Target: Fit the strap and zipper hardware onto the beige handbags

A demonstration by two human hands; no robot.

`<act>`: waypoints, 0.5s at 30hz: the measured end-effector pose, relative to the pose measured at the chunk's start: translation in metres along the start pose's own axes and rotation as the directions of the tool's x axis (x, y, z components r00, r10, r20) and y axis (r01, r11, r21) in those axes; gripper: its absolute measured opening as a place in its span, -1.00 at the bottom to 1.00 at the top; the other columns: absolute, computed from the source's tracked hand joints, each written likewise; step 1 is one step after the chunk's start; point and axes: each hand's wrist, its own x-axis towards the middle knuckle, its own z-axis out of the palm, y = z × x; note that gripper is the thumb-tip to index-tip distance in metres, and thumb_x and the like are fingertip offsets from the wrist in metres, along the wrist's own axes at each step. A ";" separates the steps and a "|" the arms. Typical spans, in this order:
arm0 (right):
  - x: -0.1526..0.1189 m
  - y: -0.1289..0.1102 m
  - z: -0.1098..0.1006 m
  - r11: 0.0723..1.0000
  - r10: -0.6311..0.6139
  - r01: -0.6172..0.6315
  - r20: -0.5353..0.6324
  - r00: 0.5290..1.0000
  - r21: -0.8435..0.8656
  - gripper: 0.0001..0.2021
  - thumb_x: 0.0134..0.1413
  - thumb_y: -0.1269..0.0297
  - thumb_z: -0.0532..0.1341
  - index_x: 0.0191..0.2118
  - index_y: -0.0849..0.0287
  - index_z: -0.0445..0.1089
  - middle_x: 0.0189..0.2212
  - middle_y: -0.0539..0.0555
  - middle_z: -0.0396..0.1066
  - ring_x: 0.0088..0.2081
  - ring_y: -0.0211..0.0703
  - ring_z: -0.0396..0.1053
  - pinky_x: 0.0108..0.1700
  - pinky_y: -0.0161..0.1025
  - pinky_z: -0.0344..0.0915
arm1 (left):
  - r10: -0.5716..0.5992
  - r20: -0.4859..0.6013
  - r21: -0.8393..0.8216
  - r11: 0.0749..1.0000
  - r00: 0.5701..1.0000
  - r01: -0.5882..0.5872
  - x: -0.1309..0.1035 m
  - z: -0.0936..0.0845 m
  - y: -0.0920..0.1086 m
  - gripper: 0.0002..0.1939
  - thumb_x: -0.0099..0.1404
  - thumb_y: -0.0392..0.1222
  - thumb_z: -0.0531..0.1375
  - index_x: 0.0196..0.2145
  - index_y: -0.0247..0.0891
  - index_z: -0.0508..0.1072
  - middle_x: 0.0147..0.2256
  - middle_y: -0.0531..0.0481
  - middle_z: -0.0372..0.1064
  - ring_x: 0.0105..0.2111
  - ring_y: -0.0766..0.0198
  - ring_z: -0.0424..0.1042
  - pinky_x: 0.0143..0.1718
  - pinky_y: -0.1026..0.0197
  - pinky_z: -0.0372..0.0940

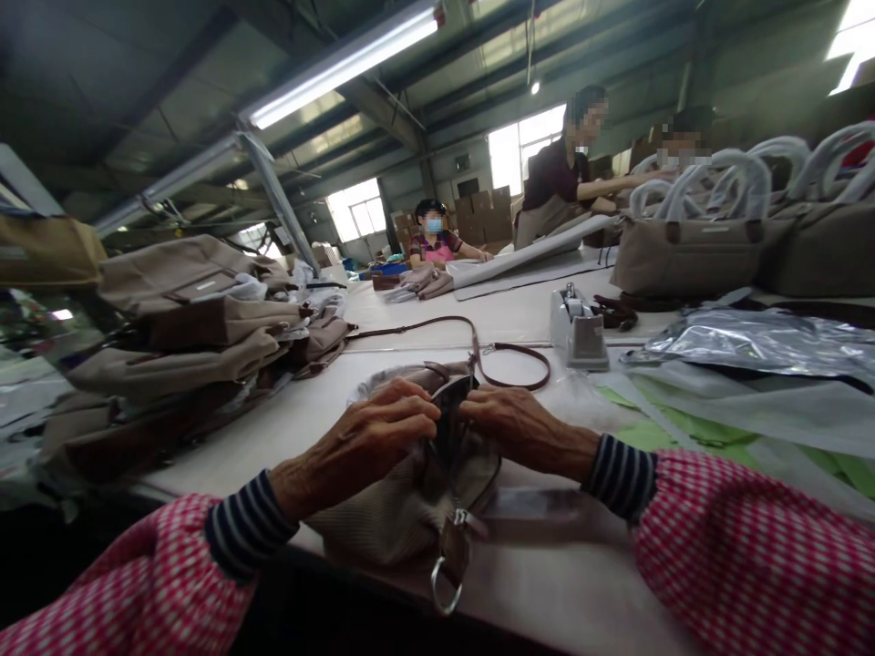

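A taupe handbag (pixel 383 515) with brown trim lies on the table edge in front of me, its zipped top parted and a dark lining showing. My left hand (pixel 375 433) grips the left side of the opening, fingers curled over the rim. On the opposite side, my right hand (pixel 516 424) pinches the other rim of the bag. A brown tab with a metal ring (pixel 447 583) hangs from the near end of the zip. From the far end, a thin brown strap (pixel 519 349) loops across the table. The bag's inside is mostly hidden.
Taupe bags (pixel 198 319) are piled at the left. A tape dispenser (pixel 578 328) stands beyond my right hand, near clear plastic packaging (pixel 766 342) and green sheets (pixel 690 433). Finished handbags (pixel 684 255) with wrapped handles stand at the back right. Co-workers (pixel 553 182) are across the table.
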 end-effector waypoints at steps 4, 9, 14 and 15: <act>0.016 -0.009 0.014 0.985 0.079 -0.108 0.206 0.975 0.131 -0.97 0.12 0.45 0.24 -0.29 0.23 0.42 -0.36 0.10 0.47 -0.38 -0.17 0.31 -0.36 -0.24 0.07 | 0.053 0.002 -0.017 0.998 0.999 -0.053 0.002 0.006 0.001 -0.75 0.47 -0.51 0.06 -0.10 -0.28 0.46 0.00 -0.11 0.53 0.12 0.13 0.39 0.11 0.12 0.43; 0.018 0.003 0.026 0.967 0.100 -0.138 0.178 0.979 0.215 -0.95 0.17 0.44 0.19 -0.29 0.22 0.41 -0.28 0.11 0.45 -0.29 -0.14 0.36 -0.22 -0.23 0.24 | 0.068 0.002 0.035 0.997 0.998 -0.068 0.001 0.010 0.004 -0.74 0.48 -0.49 0.05 -0.07 -0.28 0.48 0.03 -0.11 0.53 0.16 0.13 0.40 0.16 0.10 0.43; -0.002 0.008 0.032 0.916 0.115 -0.089 -0.045 0.992 0.391 -0.76 0.20 0.43 0.18 -0.01 0.21 0.35 -0.15 0.14 0.46 -0.19 -0.10 0.38 -0.05 -0.14 0.35 | 0.090 -0.036 0.257 0.963 0.995 -0.078 0.001 0.006 0.017 -0.71 0.47 -0.42 0.13 0.08 -0.26 0.46 0.12 -0.13 0.52 0.24 0.03 0.37 0.30 -0.13 0.30; -0.004 0.008 0.032 0.908 0.127 -0.086 -0.072 0.989 0.411 -0.76 0.19 0.43 0.19 -0.02 0.21 0.36 -0.16 0.14 0.47 -0.20 -0.09 0.39 -0.04 -0.13 0.37 | 0.101 -0.065 0.324 0.943 0.993 -0.075 0.003 0.003 0.019 -0.70 0.46 -0.41 0.17 0.10 -0.25 0.45 0.13 -0.13 0.51 0.27 -0.01 0.34 0.36 -0.21 0.20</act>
